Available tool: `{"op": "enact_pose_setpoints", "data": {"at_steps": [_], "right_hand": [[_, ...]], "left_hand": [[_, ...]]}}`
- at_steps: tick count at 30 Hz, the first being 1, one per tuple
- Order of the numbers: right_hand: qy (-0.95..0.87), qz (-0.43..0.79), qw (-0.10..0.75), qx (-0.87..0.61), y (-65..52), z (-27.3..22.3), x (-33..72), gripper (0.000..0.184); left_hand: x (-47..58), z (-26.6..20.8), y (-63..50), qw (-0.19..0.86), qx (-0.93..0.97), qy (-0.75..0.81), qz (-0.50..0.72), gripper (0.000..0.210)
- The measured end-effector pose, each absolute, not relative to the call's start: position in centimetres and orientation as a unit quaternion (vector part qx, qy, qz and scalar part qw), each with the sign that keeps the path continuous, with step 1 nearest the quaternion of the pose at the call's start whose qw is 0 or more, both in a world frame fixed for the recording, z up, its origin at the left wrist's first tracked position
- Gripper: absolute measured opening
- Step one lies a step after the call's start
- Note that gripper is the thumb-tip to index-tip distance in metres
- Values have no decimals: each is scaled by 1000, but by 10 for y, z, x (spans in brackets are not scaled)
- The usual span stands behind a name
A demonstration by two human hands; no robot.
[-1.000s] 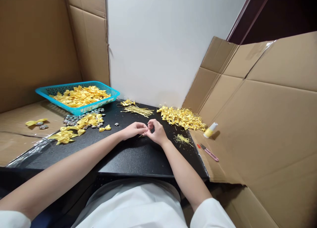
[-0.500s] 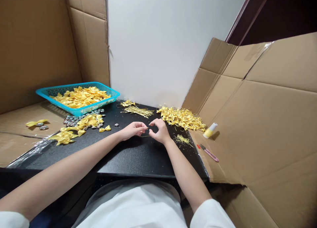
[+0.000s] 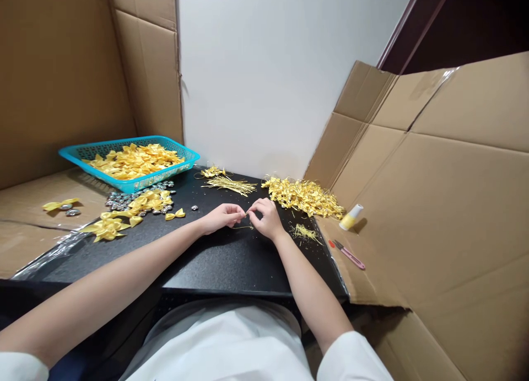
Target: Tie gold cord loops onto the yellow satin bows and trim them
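Over the black tabletop my left hand (image 3: 223, 218) is closed in a pinch on a thin gold cord (image 3: 239, 227), part of which curves below the fingers. My right hand (image 3: 268, 220) meets it fingertip to fingertip, thumb and forefinger pinched at the same small spot of the cord. What lies right between the fingertips is too small to make out. A single silver button-like piece (image 3: 194, 208) and a yellow ribbon bow (image 3: 175, 215) lie left of my left hand. Behind the hands is a bundle of gold cords (image 3: 231, 185).
A turquoise basket (image 3: 136, 186) of yellow bows stands at back left, silver pieces (image 3: 118, 200) before it. Finished-looking bows with cords form a heap (image 3: 306, 197) at back right. Cord scraps (image 3: 305, 232), a thread spool (image 3: 351, 218) and pink-handled snips (image 3: 350, 255) lie right. Cardboard walls (image 3: 463, 204) flank the table.
The right thumb and forefinger, apart half a second ago, have closed together at the left fingertips. The cord's loose end now shows below the hands.
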State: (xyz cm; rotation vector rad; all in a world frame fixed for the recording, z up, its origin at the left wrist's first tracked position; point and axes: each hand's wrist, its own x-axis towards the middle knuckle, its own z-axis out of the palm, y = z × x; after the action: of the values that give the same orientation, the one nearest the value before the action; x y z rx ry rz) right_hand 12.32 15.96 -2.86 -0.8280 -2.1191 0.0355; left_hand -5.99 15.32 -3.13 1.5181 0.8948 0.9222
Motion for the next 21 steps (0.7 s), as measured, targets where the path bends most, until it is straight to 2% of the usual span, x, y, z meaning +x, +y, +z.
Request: {"op": "enact_pose_setpoints", "data": {"at_steps": [9, 13, 18, 21], "right_hand": [[-837, 55, 415, -351, 160, -25, 127, 8], [-843, 77, 407, -342, 160, -27, 126, 23], [-857, 85, 383, -335, 165, -34, 123, 8], [-856, 82, 385, -335, 167, -36, 122, 7]], "left_hand": [[-60, -32, 154, 538, 640, 387, 389, 34], [-60, -31, 153, 546, 636, 382, 389, 33], [-62, -32, 154, 544, 644, 377, 385, 34], [-63, -33, 155, 539, 647, 379, 383, 35]]}}
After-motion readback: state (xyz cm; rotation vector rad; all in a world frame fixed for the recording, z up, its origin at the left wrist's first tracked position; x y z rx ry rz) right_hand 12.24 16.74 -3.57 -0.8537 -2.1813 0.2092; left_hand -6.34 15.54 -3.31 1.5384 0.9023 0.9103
